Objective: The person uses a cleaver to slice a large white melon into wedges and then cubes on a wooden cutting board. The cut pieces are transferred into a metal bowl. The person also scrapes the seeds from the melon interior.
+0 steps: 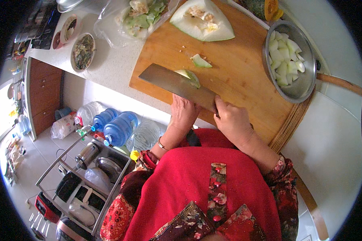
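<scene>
My right hand (233, 120) grips the handle of a broad Chinese cleaver (178, 84), whose blade slants up to the left over a wooden cutting board (244, 75). Beyond the blade, a piece of pale gourd with green rind (190, 76) shows partly. My left hand (184, 111) is at the blade's near side; its fingers are hidden beneath, so its hold on the piece cannot be seen. A small green-rinded offcut (201, 61) lies farther up the board. At the top rests a large wedge of winter melon (203, 22), seeds and pulp in its hollow.
A metal bowl (267, 60) of cut melon chunks (285, 58) stands at the board's right edge. Left are a plastic bag of peelings (108, 27) and a bowl of cooked food (84, 52). Water bottles (120, 128) and a metal rack (108, 200) stand below, left of me.
</scene>
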Demonstrator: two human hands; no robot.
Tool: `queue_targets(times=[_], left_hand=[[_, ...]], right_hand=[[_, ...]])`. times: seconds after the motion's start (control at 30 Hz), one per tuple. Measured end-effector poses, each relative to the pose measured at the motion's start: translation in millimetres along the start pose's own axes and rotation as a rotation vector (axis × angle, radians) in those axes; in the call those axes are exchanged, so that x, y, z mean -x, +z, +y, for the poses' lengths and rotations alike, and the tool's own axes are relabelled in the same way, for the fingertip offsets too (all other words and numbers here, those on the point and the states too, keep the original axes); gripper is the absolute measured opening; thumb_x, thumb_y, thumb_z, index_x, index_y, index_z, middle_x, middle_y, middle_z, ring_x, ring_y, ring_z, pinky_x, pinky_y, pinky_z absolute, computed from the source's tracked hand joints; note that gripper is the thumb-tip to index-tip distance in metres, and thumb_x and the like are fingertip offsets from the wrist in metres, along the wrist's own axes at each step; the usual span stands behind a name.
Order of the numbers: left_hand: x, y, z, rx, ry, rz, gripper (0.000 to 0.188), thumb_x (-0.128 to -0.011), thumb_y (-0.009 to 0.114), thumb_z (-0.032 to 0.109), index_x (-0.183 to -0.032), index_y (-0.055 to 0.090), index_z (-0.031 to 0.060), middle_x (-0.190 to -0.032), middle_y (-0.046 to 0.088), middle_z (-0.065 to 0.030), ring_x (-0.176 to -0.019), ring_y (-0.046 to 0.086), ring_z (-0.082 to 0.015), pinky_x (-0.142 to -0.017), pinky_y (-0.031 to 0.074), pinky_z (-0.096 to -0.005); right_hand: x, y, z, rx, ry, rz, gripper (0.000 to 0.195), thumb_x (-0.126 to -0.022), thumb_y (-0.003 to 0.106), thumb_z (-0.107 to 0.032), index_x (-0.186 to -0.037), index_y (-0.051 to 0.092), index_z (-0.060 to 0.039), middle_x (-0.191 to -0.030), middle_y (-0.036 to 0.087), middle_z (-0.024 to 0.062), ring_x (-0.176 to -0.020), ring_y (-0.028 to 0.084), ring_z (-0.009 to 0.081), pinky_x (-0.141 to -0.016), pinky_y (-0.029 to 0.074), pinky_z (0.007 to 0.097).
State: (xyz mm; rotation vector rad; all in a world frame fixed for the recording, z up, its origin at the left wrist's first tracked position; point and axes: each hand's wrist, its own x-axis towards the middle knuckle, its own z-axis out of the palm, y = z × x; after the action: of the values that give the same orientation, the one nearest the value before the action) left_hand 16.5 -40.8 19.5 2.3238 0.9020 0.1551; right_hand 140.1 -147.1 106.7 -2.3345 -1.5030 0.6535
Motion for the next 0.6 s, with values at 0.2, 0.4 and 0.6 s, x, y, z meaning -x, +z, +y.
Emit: queue_targets(times=[0.2, 0.4, 0.6], left_hand=[[1, 9, -5, -0.029, 0.008, 0.015, 0.049, -0.068, 0.068, 0.018, -0.111, 0.053, 0.0010, -0.110, 0.049, -0.0210, -0.100, 0.048, -0.0396, -0.081, 0.045, -0.0451], [2, 13, -4, -0.068, -0.045, 0.014, 0.058, -0.069, 0.068, 0.022, -0.113, 0.043, -0.0049, -0.105, 0.046, -0.0226, -0.096, 0.047, -0.0389, -0.078, 0.046, -0.0444], [0, 12, 0, -0.044, -0.077, 0.083, 0.054, -0.070, 0.069, 0.024, -0.104, 0.040, -0.0054, -0.096, 0.045, -0.0210, -0.090, 0.048, -0.0374, -0.073, 0.046, -0.0433]], right_hand=[[-6, -1, -8, 0.049, 0.074, -0.064, 0.030, -0.072, 0.066, -0.011, -0.097, 0.053, -0.0006, -0.066, 0.061, 0.0156, -0.061, 0.063, 0.0303, -0.053, 0.050, 0.0399], [-16, -2, -5, 0.005, 0.068, -0.066, 0.020, -0.074, 0.065, -0.013, -0.084, 0.053, -0.0008, -0.060, 0.061, 0.0185, -0.060, 0.064, 0.0339, -0.054, 0.052, 0.0436], [-35, -6, -7, 0.038, 0.098, -0.176, 0.020, -0.075, 0.065, -0.014, -0.083, 0.054, 0.0004, -0.065, 0.062, 0.0206, -0.064, 0.064, 0.0375, -0.058, 0.051, 0.0468]])
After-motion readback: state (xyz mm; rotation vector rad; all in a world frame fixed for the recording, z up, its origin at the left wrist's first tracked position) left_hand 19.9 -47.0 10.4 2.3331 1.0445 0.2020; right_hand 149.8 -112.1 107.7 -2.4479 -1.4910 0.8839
